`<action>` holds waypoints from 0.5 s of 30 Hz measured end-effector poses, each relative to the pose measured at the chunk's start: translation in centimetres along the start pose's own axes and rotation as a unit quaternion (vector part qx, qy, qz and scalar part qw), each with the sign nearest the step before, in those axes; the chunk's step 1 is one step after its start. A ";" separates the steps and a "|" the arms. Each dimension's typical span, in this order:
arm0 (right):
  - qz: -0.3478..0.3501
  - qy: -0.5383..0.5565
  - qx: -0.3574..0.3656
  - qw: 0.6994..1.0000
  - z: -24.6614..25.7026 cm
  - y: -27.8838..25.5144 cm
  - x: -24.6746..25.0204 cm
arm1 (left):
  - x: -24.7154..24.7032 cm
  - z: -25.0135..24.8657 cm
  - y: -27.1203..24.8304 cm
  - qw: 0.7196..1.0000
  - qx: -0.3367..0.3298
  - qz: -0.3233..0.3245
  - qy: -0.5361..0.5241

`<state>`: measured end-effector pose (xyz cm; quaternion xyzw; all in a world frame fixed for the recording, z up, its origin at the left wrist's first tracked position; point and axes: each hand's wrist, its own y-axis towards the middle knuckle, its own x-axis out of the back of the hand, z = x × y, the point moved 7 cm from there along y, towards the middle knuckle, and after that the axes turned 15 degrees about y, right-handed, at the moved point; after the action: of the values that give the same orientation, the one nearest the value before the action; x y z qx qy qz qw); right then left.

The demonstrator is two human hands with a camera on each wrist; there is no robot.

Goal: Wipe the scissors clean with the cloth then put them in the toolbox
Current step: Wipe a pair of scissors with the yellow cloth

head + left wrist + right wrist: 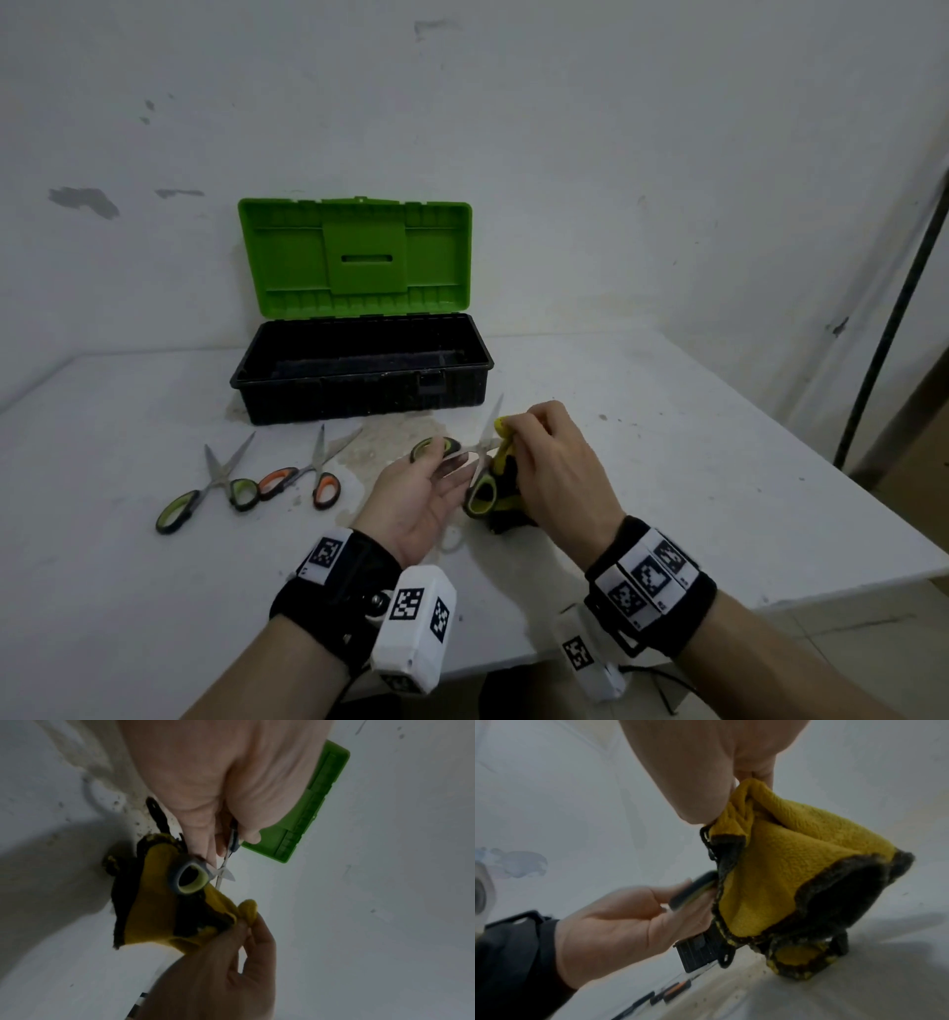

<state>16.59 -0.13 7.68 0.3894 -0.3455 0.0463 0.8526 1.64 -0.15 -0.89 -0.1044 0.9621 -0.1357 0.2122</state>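
My left hand (444,462) grips a pair of green-handled scissors (481,494) by one handle, blades spread and one blade pointing up toward the toolbox. My right hand (516,431) pinches a yellow and black cloth (506,457) against the scissors near the blades; the rest of the cloth hangs down to the table. In the left wrist view a handle ring of the scissors (190,876) sits against the cloth (154,906). The right wrist view shows the bunched cloth (782,872) under my fingers. The black toolbox (359,395) stands open behind, green lid (354,257) upright.
Two more pairs of scissors lie on the white table (667,437) to the left: a green-handled pair (215,483) and an orange-handled pair (313,475). The table's near edge runs under my wrists and its right edge drops off. A stained patch lies before the toolbox.
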 end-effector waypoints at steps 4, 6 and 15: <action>-0.023 0.078 -0.025 0.996 -0.4 0.4 1.5 | 0.5 -0.3 0.0 0.998 -0.042 -0.019 0.038; 0.007 0.086 -0.008 0.996 -0.1 0.5 1.2 | 0.3 -0.3 -0.2 0.996 -0.060 -0.026 0.053; 0.170 -0.046 0.052 0.983 1.5 0.6 -2.2 | -0.8 -0.5 -0.6 0.989 -0.104 -0.041 0.095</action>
<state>13.88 -0.34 7.37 0.3705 -0.4429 0.1900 0.7940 2.21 -0.45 0.03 -0.1519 0.9817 -0.0529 0.1019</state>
